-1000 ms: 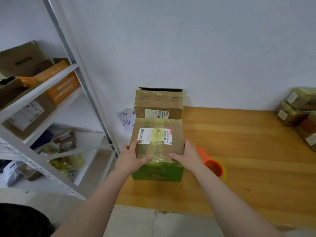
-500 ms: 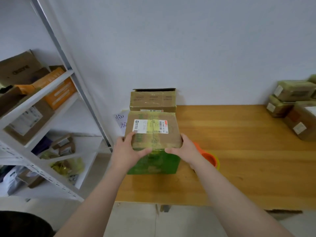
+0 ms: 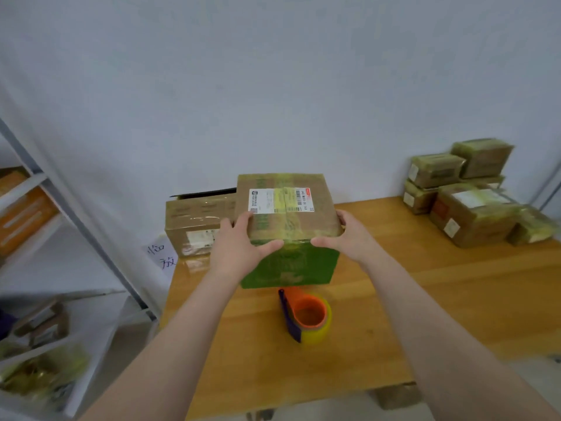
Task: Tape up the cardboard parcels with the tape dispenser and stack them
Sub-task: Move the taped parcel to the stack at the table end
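A head-worn view looked down on a wooden counter (image 3: 425, 299) set against a pale wall. Two bare hands held one cardboard parcel (image 3: 288, 214) over the far-left part of the counter. The left hand (image 3: 243, 241) gripped its near left top corner and the right hand (image 3: 346, 235) its near right one. Each thumb lay along the near top edge, with the fingers curled round the side. The parcel had a green front face, a white shipping label on top and yellowish tape across the lid. Whether its base rested on the counter or hung just above it could not be told.

Just beside it, in the far-left corner against the wall, stood one brown box (image 3: 197, 220), partly hidden behind the held parcel. One tape dispenser (image 3: 306, 317), orange with a yellow roll, lay untouched nearer the front edge. In the far-right corner sat one pile of taped parcels (image 3: 473, 217), at least five, though blur hid the exact count. One handwritten note (image 3: 162, 255) hung off the left edge. One metal shelf rack (image 3: 36, 183) stood left of the counter.

The parcel looked already sealed, so this seemed to be the stacking step. The next move would likely call for lifting it clear and setting it squarely on another parcel, perhaps the brown box.
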